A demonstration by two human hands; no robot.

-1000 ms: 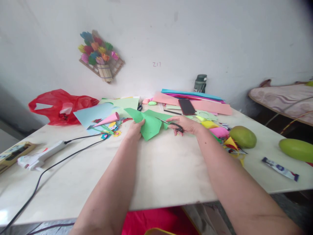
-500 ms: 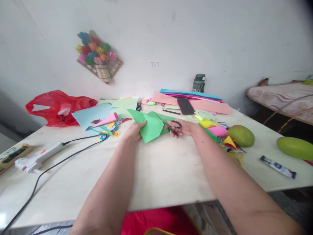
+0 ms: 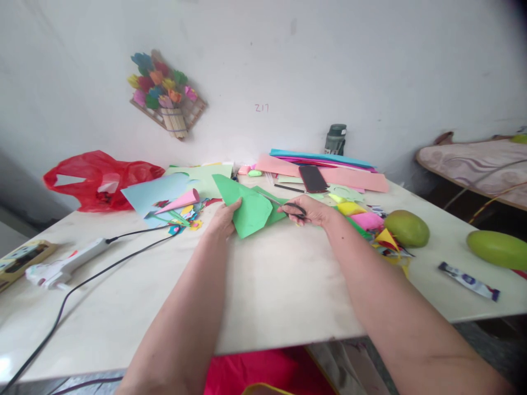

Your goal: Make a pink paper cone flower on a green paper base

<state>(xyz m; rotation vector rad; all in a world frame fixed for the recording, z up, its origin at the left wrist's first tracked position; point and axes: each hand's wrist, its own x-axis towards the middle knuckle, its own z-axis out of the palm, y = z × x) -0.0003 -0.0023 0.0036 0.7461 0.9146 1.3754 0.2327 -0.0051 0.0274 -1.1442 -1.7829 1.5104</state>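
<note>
My left hand (image 3: 224, 218) pinches the left side of a green paper sheet (image 3: 251, 214), thumb on top, and holds it above the table. The sheet is partly cut, with a flap standing up at its left and another part behind on the right. My right hand (image 3: 307, 210) is closed round the black handles of a pair of scissors (image 3: 295, 208). Their blades point left and lie at the paper's cut edge, closer together than before. Left of the paper, a pink paper cone (image 3: 181, 201) rests on colourful scraps.
A red plastic bag (image 3: 102, 181) and a white glue gun (image 3: 68, 263) with its black cord lie left. At the back are a phone (image 3: 313, 179), coloured paper (image 3: 354, 178) and a dark bottle (image 3: 335, 140). Right are mangoes (image 3: 406, 228) and a small tube (image 3: 469, 281).
The scissors have closed, their blades and handles coming together in my right hand. The green paper has tilted slightly, its left flap rising a little.
</note>
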